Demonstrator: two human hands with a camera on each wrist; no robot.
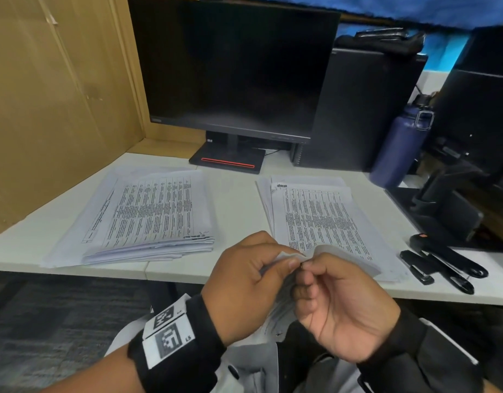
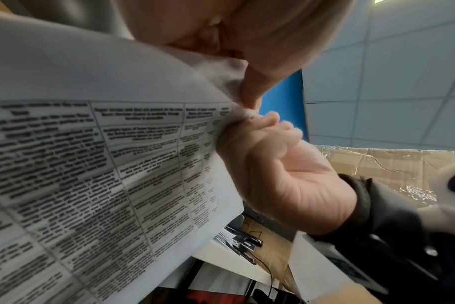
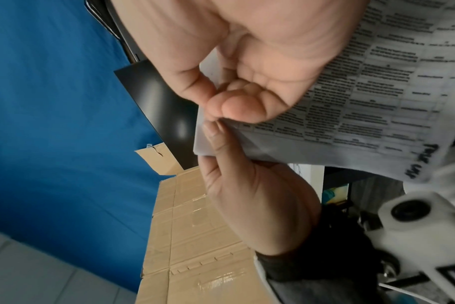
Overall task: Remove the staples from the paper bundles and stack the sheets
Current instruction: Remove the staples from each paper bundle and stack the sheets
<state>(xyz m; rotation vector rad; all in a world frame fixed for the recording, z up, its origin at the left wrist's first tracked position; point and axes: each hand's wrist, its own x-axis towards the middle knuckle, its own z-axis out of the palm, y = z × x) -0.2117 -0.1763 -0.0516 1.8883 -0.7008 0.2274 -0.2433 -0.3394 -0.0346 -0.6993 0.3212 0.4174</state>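
Just off the worktop's point(image 1: 188, 272) near edge, the left hand point(image 1: 244, 282) pinches the printed bundle's point(image 1: 284, 304) corner taut while the right hand point(image 1: 338, 304) closes its grip on the staple point(image 1: 301, 265), evidently to pull it free, sheet piles point(image 1: 148, 219) waiting behind.

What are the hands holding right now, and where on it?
Both hold one paper bundle at its top corner: the left hand pinches the corner, and the right hand pinches right beside it, at the spot where a staple would be.
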